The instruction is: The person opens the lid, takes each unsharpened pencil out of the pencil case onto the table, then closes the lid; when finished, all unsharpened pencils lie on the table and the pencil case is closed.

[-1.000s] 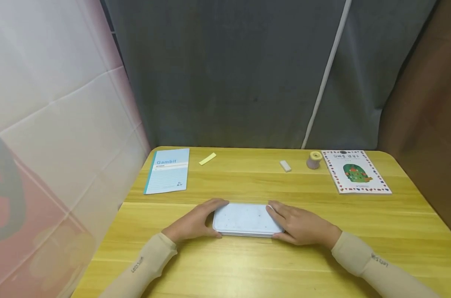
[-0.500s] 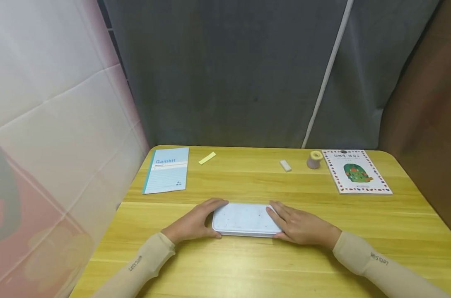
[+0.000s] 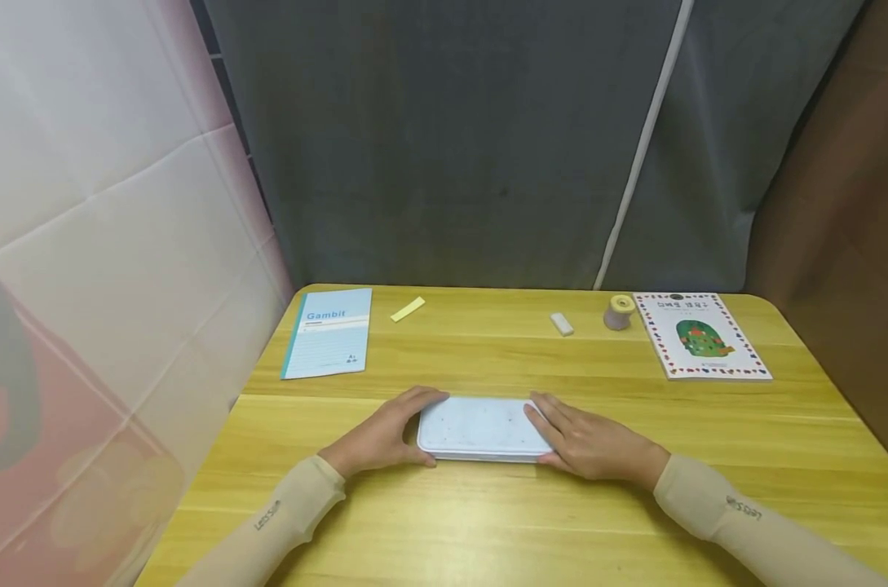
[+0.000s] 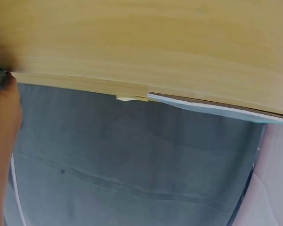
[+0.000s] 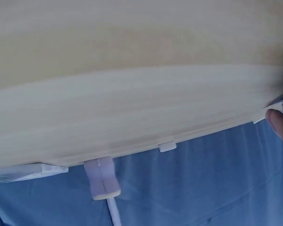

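A flat, pale bluish-white rectangular case [image 3: 483, 428] with small dark specks lies on the wooden table, long side toward me. My left hand [image 3: 381, 432] holds its left end, thumb at the near corner and fingers at the far corner. At the right end my right hand [image 3: 598, 440] grips the case, with fingers over the top and far corner and the thumb at the near edge. In the left wrist view only part of the left hand [image 4: 2, 150] and a sliver of the case show. The right wrist view catches a fingertip of the right hand [image 5: 280, 127].
Toward the back left of the table [image 3: 473, 522] lie a light blue notebook [image 3: 329, 334] and a yellow strip [image 3: 408, 309]. A white eraser-like block [image 3: 562, 324], a spool [image 3: 619, 312] with a yellow top and a white picture book [image 3: 703, 336] are at the back right. A grey curtain [image 3: 444, 147] hangs behind.
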